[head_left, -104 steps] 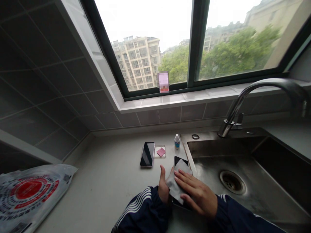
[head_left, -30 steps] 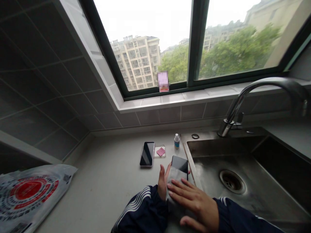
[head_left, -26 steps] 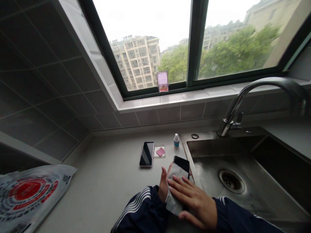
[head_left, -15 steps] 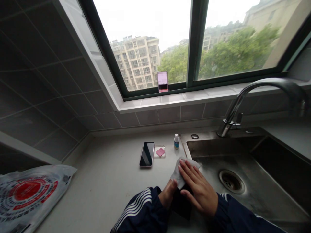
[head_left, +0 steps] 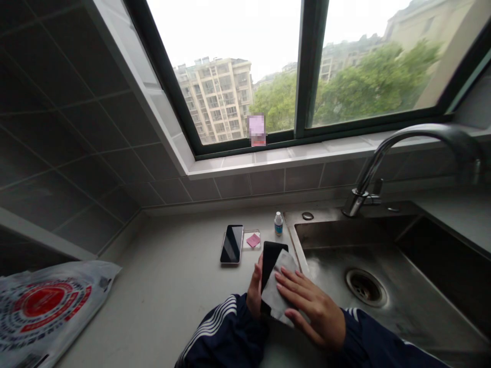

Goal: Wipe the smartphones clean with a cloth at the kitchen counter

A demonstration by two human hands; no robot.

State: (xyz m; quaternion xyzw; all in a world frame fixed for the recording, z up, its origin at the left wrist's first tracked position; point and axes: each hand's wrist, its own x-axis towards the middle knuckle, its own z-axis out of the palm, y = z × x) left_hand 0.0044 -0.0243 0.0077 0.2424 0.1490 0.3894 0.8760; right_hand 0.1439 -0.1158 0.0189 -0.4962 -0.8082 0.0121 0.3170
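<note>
A black slab phone (head_left: 271,255) is gripped edgewise by the curled left hand (head_left: 254,292) at the worktop's (head_left: 172,286) sink-side edge; a white wipe (head_left: 276,294) is pressed onto it by the right hand (head_left: 312,309), fingers flat and spread.

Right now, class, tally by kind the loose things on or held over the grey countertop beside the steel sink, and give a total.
Black-screened phones: 2, one lying flat, one held in the left hand
White wipe cloths: 1, pressed on by the right hand
Small white dropper bottles: 1
Clear trays holding a pink square: 1
Red-printed plastic bags: 1
Total: 6
</note>
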